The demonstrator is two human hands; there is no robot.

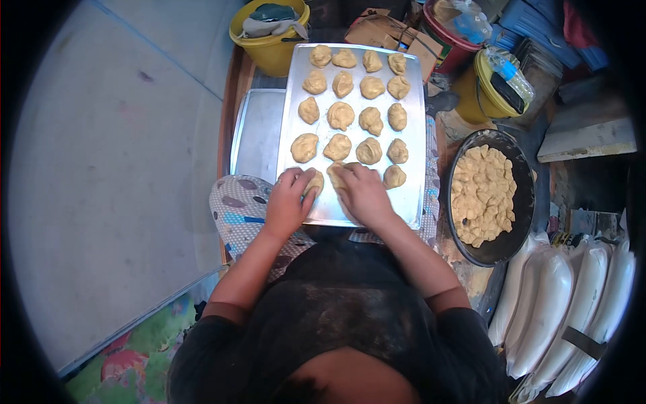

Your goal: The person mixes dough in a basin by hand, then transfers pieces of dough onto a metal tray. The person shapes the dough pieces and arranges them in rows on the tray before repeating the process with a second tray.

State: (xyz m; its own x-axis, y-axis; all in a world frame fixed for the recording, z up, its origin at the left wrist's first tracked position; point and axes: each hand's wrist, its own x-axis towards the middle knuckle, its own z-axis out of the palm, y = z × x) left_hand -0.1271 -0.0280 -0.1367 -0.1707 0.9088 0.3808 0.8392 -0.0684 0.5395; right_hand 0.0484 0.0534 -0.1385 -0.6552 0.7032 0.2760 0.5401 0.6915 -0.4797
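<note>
A metal baking tray (412,209) rests across my lap, with rows of pale yellow dough pieces (340,116) on it. At the near left of the tray, my left hand (291,200) has its fingers curled round a dough piece (314,182). Beside it, my right hand (363,193) is closed over another dough piece (336,176), which shows partly past the fingers. Just right of that hand lies a single dough piece (394,176).
A black basin (531,202) full of dough chunks (483,195) stands on the right. Wrapped white packages (548,310) lie below it. Behind are yellow buckets (272,57) and a red bucket (447,50). Another tray (256,128) sits at the left, near a grey panel (121,175).
</note>
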